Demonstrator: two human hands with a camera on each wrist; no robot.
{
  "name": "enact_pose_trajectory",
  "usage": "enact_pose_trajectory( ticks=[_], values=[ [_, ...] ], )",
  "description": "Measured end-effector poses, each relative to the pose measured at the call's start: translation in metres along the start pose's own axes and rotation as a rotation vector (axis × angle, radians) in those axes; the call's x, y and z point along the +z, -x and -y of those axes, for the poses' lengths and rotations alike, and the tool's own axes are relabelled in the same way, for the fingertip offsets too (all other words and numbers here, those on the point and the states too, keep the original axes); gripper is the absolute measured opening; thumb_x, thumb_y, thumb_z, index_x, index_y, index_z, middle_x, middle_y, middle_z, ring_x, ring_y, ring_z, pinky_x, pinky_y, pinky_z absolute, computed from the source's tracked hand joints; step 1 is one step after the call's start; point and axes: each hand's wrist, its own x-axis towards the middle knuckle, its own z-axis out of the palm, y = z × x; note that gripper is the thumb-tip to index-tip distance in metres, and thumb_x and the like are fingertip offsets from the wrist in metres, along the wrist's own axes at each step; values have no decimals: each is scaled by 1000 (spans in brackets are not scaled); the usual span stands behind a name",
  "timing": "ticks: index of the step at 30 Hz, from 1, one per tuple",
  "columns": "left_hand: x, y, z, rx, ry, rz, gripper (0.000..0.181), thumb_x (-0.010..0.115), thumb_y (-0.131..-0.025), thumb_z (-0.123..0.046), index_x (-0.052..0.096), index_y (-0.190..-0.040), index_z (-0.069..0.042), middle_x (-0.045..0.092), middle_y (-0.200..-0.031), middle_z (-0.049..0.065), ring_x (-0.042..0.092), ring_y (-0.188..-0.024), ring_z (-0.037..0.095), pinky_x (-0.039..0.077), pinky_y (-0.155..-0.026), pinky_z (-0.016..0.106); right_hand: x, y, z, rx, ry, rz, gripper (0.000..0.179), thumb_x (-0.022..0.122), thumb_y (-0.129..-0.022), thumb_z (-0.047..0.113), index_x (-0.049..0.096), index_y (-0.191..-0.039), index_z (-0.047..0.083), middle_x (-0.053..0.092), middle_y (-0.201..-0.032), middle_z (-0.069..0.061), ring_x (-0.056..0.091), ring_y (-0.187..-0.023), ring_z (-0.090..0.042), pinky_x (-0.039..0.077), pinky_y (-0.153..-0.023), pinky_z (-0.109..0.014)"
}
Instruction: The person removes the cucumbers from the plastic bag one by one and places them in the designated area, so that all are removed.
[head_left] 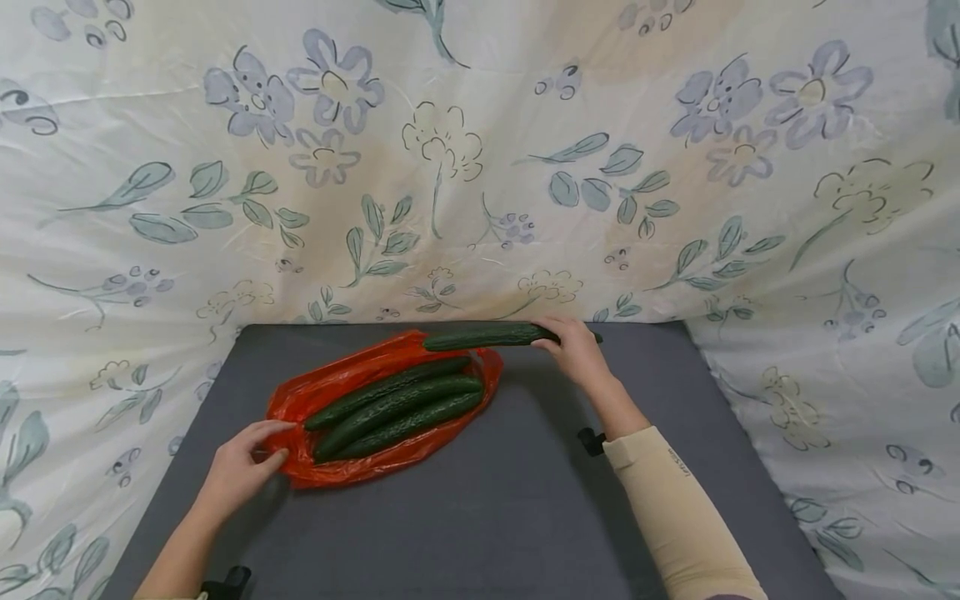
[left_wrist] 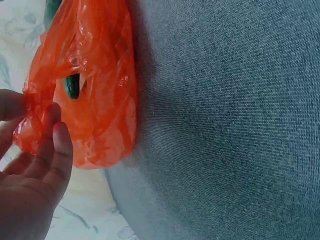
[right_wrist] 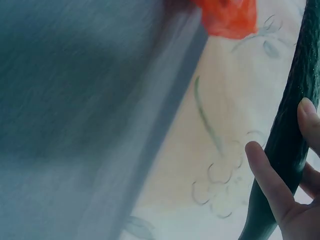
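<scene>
My right hand grips a long dark green cucumber near its right end, holding it level above the back of the table. In the right wrist view thumb and fingers lie around this cucumber. Three more cucumbers lie side by side on a red plastic bag, slanting up to the right. At the bag's left end my left hand pinches the plastic. The left wrist view shows the bunched red film between thumb and fingers, with one cucumber tip peeking out.
A dark grey table lies under everything. Floral cloth hangs along its back edge and both sides. A black strap piece shows at the right wrist, another dark device at the left.
</scene>
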Motion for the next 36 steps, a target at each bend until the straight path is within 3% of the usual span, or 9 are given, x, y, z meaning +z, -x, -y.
enact_pose_trajectory(
  ticks=[5, 12, 20, 27, 36],
  values=[
    [0, 2, 1, 6, 7, -19, 33, 77, -87, -6, 72, -119, -8, 66, -125, 17, 66, -89, 21, 53, -69, 22, -4, 6, -12, 54, -5, 15, 48, 71, -94, 24, 62, -139, 14, 61, -140, -13, 53, -128, -37, 44, -103, -55],
    [-2, 4, 4, 4, 16, -27, 34, 77, -86, -4, 73, -119, -9, 66, -125, 17, 61, -87, 1, 53, -68, 21, -8, 10, -29, 103, 31, 37, 50, 68, -96, 26, 58, -143, 13, 57, -144, -15, 51, -132, -39, 45, -103, -56],
    [-3, 1, 6, -19, 37, -20, 33, 76, -87, -5, 73, -120, -9, 65, -127, 16, 63, -89, 6, 52, -68, 18, -19, 13, -50, 171, 31, 37, 50, 67, -97, 25, 56, -144, 12, 53, -147, -17, 47, -135, -42, 41, -105, -58],
    [-2, 0, 7, -28, 36, -9, 32, 76, -88, -7, 72, -120, -9, 65, -127, 17, 57, -86, -5, 52, -68, 19, -27, 15, -68, 203, 30, 49, 50, 66, -98, 26, 56, -145, 12, 53, -147, -19, 50, -133, -42, 44, -102, -58],
    [0, -2, 8, -32, 34, -9, 33, 76, -88, -7, 72, -120, -9, 65, -126, 17, 56, -85, -7, 52, -68, 19, -34, 16, -97, 220, 47, 70, 51, 65, -98, 26, 54, -146, 10, 49, -149, -22, 46, -135, -45, 41, -105, -60]
  ],
)
